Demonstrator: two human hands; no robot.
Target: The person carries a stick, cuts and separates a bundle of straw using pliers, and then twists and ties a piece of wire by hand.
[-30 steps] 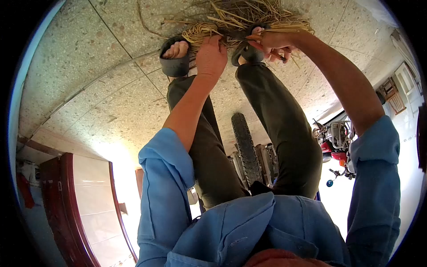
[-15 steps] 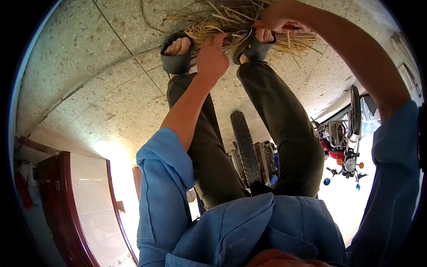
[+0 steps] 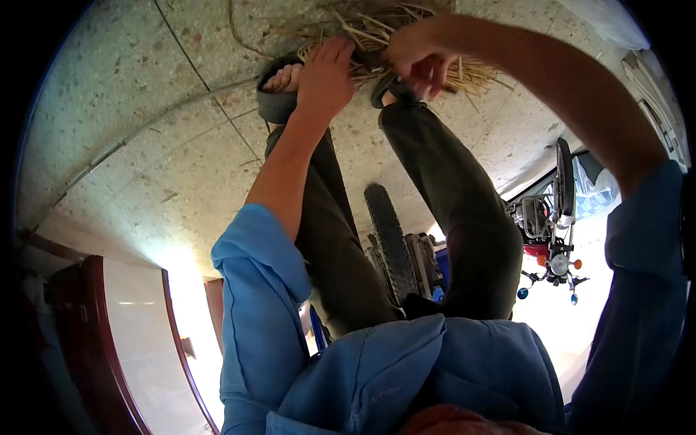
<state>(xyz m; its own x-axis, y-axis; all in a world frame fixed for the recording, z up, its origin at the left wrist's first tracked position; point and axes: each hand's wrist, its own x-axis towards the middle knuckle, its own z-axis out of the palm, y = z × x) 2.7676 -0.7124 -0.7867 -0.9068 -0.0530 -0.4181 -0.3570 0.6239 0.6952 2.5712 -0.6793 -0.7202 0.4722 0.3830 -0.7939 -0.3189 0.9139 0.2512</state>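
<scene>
A bundle of dry straw-like stalks [image 3: 362, 32] lies on the floor between and beyond my sandalled feet. My left hand [image 3: 322, 78] is on its near left side, back of the hand up, fingers together and bent over the stalks. Just right of it, my right hand [image 3: 420, 56] is closed, with fingers curled down. Between the hands shows a small dark piece [image 3: 373, 60]; I cannot make out its kind or whether the right fingers hold it. Stalk ends [image 3: 471, 78] fan out right of my right hand. The right sandal [image 3: 388, 88] is partly covered by that hand.
A dark sandal [image 3: 275, 94] is on my left foot. Behind my legs stands a knobbly tyre [image 3: 389, 239]. A motorcycle [image 3: 554, 246] is at the right. A long thin strip [image 3: 145, 134] curves over the speckled floor [image 3: 109, 87]. A dark red-framed door [image 3: 116, 341] stands left.
My left hand has moved left and up, its fingers now together over the stalks. My right hand has come left and lower, nearer the left one. An orange bit beside it no longer shows.
</scene>
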